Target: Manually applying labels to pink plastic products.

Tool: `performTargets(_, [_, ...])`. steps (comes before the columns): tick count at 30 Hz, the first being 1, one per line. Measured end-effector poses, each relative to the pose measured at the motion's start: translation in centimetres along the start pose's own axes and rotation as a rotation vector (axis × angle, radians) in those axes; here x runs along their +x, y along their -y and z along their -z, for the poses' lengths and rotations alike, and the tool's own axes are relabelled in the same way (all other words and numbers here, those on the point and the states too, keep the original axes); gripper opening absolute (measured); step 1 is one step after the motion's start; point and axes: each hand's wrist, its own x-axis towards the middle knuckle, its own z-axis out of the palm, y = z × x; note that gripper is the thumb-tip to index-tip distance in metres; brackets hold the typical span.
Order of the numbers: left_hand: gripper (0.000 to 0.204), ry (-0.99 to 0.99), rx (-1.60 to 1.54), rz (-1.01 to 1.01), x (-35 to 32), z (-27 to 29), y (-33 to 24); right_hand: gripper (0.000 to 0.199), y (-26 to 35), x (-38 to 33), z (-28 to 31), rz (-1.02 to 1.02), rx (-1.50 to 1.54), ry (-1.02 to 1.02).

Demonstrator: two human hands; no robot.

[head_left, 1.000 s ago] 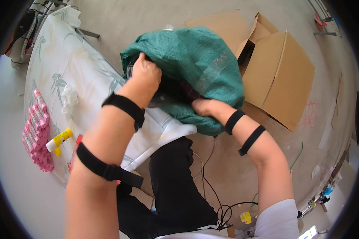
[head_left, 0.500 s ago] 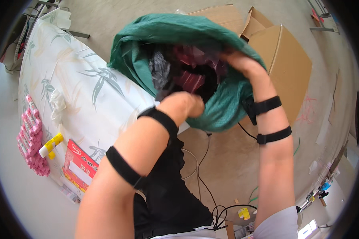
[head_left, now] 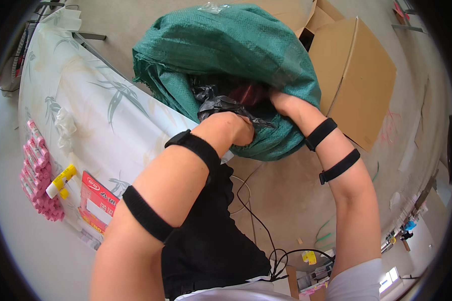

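Your left hand (head_left: 233, 128) gripped black plastic (head_left: 218, 105) at the sack mouth | right hand (head_left: 281, 103) reached inside, grip hidden | green woven sack (head_left: 236, 50) at 12 o'clock looked soft, bulky; hold its rim.

The fingers of the left hand (head_left: 233, 129) are out of sight — they curl under crumpled black plastic (head_left: 218, 103) at the mouth of the green woven sack (head_left: 236, 45), so the grip cannot be told. The right hand (head_left: 281, 103) is buried past the knuckles in the same opening; only its wrist end shows. Something dark red (head_left: 248, 93) lies deep inside the sack, too shadowed to name. The cardboard box (head_left: 356, 85) is partly covered by the sack. At the table's (head_left: 105, 120) left side, the pink tubes (head_left: 35, 175) bend into the dark rim — their count is unclear. The red-and-white packet (head_left: 98, 203) is half hidden by the left forearm.
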Motion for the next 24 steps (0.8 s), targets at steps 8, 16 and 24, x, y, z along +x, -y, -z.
performTargets(8, [0.044, -0.078, -0.17, -0.072, 0.9, -1.6, -3.3, 0.051, 3.8, 1.3, 0.9, 0.065, 0.426, 0.395])
performTargets(16, [0.03, -0.288, 0.66, -0.026, 3.0, 1.3, 4.2, 0.049, 0.7, -0.2, -2.6, 0.001, -0.014, 0.296])
performTargets(24, [0.033, -0.225, 0.185, 0.227, 2.9, 3.0, 4.7, 0.048, 1.8, 1.1, -3.5, -0.302, 0.486, -0.211])
